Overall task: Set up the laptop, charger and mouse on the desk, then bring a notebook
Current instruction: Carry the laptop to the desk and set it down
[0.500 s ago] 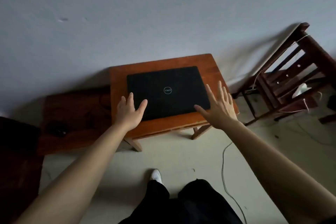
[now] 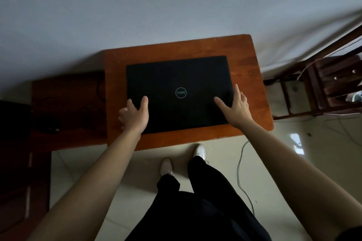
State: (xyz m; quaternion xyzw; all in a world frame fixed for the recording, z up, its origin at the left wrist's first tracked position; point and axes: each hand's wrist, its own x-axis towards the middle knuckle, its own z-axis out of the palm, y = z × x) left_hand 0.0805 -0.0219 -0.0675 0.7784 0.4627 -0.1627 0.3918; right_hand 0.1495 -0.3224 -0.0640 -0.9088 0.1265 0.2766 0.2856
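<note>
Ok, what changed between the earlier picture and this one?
Both hands came forward and down onto the laptop: the left hand now curls over its left edge, the right hand lies along its right edge, thumbs on the lid. The laptop stays closed, in place on the desk.

From my end the matt black laptop has a lid that throws back basically no light. Only its round logo ring has a bit of sheen. The reddish-brown wooden desk looks smooth and varnished, more satin than glossy, with a few pale specks. The pale floor tiles are properly glossy, with a bright glare patch on them. The dark slatted wooden chair is stained wood, too blurred to judge its shine. The black trousers are plain matt cloth, and the grey-white painted wall is flat matt.
</note>
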